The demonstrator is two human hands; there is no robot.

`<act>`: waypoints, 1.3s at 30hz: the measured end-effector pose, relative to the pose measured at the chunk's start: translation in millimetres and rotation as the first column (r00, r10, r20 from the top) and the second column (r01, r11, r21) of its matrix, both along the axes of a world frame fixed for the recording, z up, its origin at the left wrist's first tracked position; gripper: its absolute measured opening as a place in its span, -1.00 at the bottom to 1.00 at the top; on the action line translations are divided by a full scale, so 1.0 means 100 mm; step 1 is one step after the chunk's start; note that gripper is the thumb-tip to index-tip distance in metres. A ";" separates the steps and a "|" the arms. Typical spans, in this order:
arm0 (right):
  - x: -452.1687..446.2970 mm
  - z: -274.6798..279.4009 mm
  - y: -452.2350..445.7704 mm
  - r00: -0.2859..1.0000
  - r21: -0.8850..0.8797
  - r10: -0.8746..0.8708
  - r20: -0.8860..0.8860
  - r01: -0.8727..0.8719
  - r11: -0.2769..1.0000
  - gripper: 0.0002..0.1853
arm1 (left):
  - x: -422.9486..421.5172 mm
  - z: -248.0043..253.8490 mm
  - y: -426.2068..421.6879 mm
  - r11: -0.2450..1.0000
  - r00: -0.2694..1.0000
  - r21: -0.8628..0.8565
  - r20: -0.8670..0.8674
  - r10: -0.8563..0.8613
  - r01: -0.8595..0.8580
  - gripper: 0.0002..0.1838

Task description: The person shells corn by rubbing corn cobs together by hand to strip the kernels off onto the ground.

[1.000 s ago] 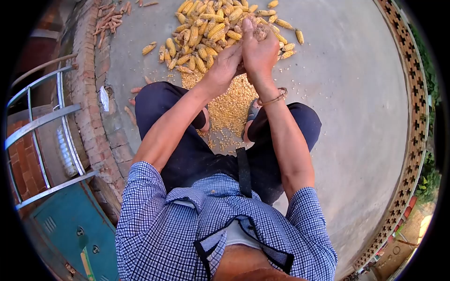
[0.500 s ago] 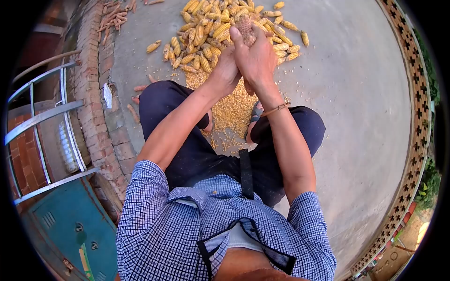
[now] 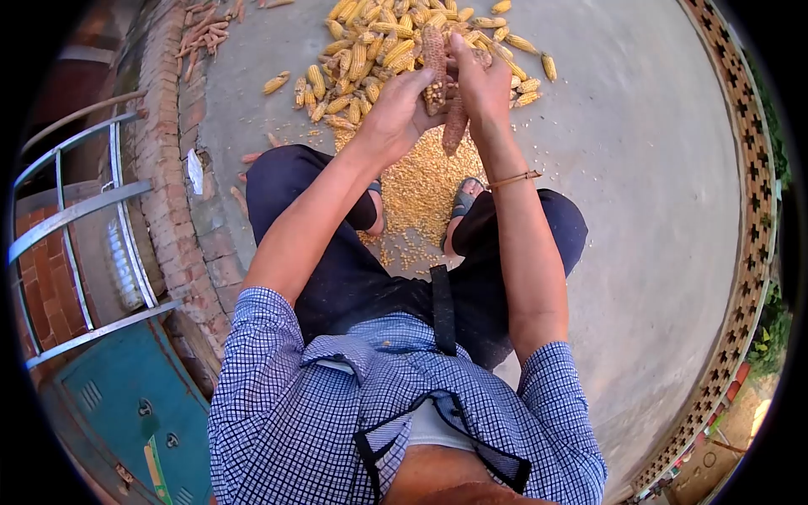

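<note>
My left hand [image 3: 394, 114] is closed round a mostly bare reddish corn cob [image 3: 434, 67], which stands nearly upright with a few kernels left near its lower end. My right hand [image 3: 484, 84] is closed on a second bare cob [image 3: 455, 128], whose lower end points down between the hands. The hands are close together over the near edge of a pile of yellow corn ears [image 3: 358, 63]. Below them, loose kernels [image 3: 412, 198] are spread on the ground between my feet.
Bare cobs [image 3: 202, 35] lie at the upper left, with a few more beside my left knee. A brick edge [image 3: 168, 177], a metal frame [image 3: 84, 210] and a teal metal panel [image 3: 126, 404] are on the left. A perforated border [image 3: 753, 194] curves along the right.
My hands were pressed together and have moved apart a little. Two cobs now show between them, one upright and one pointing down.
</note>
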State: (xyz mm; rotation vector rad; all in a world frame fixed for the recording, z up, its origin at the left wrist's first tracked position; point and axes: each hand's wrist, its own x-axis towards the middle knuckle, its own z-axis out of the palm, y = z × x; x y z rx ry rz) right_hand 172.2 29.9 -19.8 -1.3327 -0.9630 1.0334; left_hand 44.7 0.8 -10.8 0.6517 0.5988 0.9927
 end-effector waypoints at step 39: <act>-0.20 0.06 -0.18 0.918 -0.068 -0.094 0.385 0.130 0.989 -0.52 | 0.13 -0.12 -0.03 0.996 0.921 0.001 -0.381 0.082 -0.088 -0.66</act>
